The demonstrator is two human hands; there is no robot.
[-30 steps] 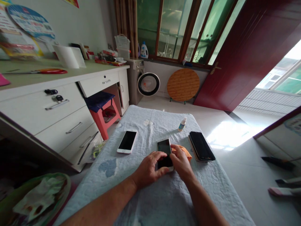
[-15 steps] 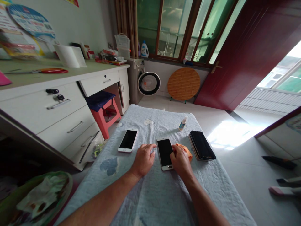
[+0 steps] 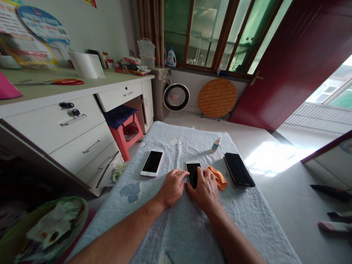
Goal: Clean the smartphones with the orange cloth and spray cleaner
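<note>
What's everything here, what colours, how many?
Left phone: 1, white, on cover
Middle phone: 1, white, at hands
Black device: 1, black, atop stack, right
Orange cloth: 1, orange, beside right hand
Small bottle: 1, blue label, on cover
Cover: 1, light blue, under phones
Paper roll: 1, white, on desk
Desk: 1, white, green top, left
Stool: 1, red, by desk
Washing machine: 1, grey, back
Round board: 1, brown, back
Window: 1, greenish panes, back
Door: 1, dark red, right
Basket: 1, green, bottom left
Left hand: 1, bare, beside middle phone
Right hand: 1, bare, over middle phone
</note>
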